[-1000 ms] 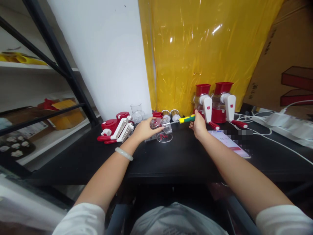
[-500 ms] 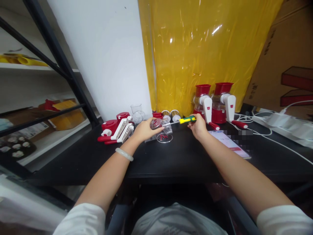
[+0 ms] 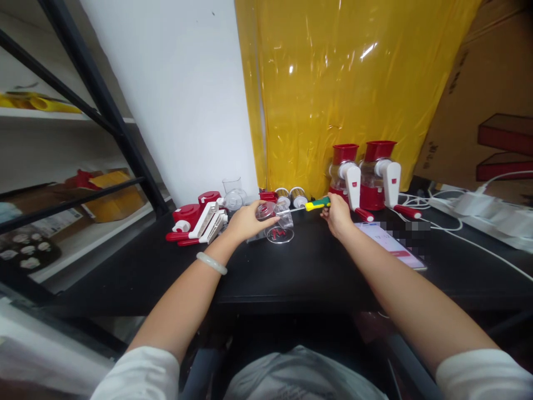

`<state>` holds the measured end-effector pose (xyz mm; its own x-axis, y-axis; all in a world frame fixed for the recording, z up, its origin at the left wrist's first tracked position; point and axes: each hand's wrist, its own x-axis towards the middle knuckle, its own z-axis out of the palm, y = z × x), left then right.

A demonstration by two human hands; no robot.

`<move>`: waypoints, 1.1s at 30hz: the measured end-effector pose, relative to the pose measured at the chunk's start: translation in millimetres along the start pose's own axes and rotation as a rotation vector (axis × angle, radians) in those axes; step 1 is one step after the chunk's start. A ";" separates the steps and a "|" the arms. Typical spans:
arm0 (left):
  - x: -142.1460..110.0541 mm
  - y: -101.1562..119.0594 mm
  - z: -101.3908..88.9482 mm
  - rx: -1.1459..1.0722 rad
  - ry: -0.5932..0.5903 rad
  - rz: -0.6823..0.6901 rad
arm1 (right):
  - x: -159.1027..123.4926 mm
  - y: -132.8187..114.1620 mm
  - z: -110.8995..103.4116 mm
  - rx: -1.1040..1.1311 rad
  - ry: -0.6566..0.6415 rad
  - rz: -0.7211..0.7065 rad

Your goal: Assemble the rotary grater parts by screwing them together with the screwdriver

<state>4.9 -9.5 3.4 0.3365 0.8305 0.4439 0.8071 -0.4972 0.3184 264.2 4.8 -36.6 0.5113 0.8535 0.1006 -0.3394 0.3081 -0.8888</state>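
Observation:
My left hand [image 3: 250, 221] is closed around a clear plastic grinder part [image 3: 285, 218] with some red in it, tilted on its side above the table. In my right hand [image 3: 336, 215] is the green and yellow handle of a screwdriver [image 3: 317, 204]. Its metal shaft points left and meets the clear part; the tip is hard to make out. Just below the part lies a round clear dish [image 3: 280, 235] with small red pieces in it. Behind the screwdriver rest two metal grater drums [image 3: 298, 197].
Two red and white hand-crank grinders [image 3: 377, 175] stand at the back right. A phone [image 3: 391, 247] lies in front of them, beside cables and a power strip [image 3: 491, 214]. Red bases [image 3: 187, 215], white crank handles [image 3: 206, 223] and a clear hopper [image 3: 234, 194] are at the left.
The screwdriver handle has turned slightly within my right hand, showing its colours differently. My left hand and the clear part stay in place.

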 end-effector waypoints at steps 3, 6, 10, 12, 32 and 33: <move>0.0 -0.7 0.4 0.000 0.000 0.003 | -0.6 -3.5 1.0 0.108 -0.009 0.039; -0.1 -0.6 0.2 0.003 0.000 0.001 | -2.7 -7.5 1.0 0.163 -0.028 0.061; -0.2 0.4 -0.4 0.008 -0.004 -0.005 | -2.9 -8.9 -0.5 0.149 -0.055 0.059; -0.3 0.8 -0.7 0.013 -0.007 -0.007 | -1.2 -7.4 -1.5 0.096 -0.050 0.044; -0.8 1.7 -1.6 -0.007 -0.013 -0.005 | -1.0 -8.5 1.6 0.146 -0.041 0.044; -0.9 1.8 -1.7 -0.009 -0.011 -0.002 | -1.6 -8.9 1.9 0.161 -0.042 0.040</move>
<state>5.3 -11.5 5.0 0.3404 0.8341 0.4341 0.8033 -0.4979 0.3267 264.8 1.6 -28.0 0.4629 0.8821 0.0879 -0.4824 0.3338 -0.8098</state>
